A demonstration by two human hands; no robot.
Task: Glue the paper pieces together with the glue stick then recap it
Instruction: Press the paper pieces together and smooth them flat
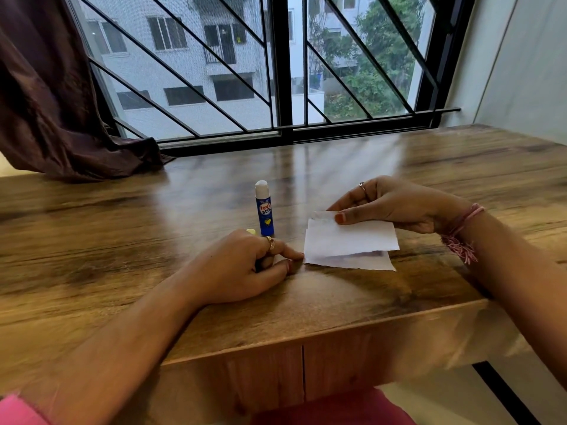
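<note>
Wood-grain tabletop [92,240], glossy and brown, fills the view below a barred window [276,72]. A blue glue stick [264,211] stands upright near the middle of it, uncapped, its rounded white glue tip showing. Just in front of the glue stick rests the left hand [245,265], fingers loosely curled, index finger stretched flat toward the papers; whether it grasps anything is unclear, though a small yellow shape [251,231], perhaps the cap, peeks out behind its knuckles. To the glue stick's right, the right hand [392,204] pinches the top edge of a white, torn-edged paper piece [346,237], tilting it over a second white paper piece [362,262] lying flat beneath. A dark brown curtain [55,102] drapes far left of the glue stick.
</note>
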